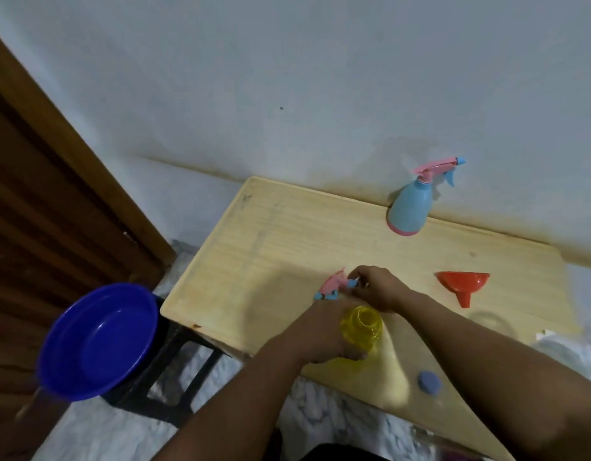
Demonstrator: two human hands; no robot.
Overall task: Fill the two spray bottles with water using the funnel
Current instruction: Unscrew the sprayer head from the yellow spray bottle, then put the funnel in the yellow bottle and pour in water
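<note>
1. Nearest us on the table (254, 234) lay a small blue-grey round object (428, 381), which we took for a cap, though we could not be sure.
2. Our left hand (324, 331) was curled round the yellow spray bottle (362, 329), gripping its body. We judged this was to keep the bottle upright and steady while its neck stood open.
3. Just beyond it, our right hand (375, 287) pinched the pink-and-blue spray head (334, 287), which was off the bottle and low over the table. It looked as if we were setting it aside, so that the open neck could take the funnel.
4. The red funnel (462, 284) lay on its side to the right, apart from both hands and not yet in use.
5. A blue basin (98, 341) rested on a dark stool (174, 377) off the left edge of the table. We supposed it was the water source, though we could not tell whether it held water.
6. Farthest off, the blue spray bottle (412, 207) stood upright against the wall (287, 78) with its pink sprayer fitted, so it was probably waiting its turn.
7. We could read no brand, label or writing on either bottle, the funnel or the basin.
</note>
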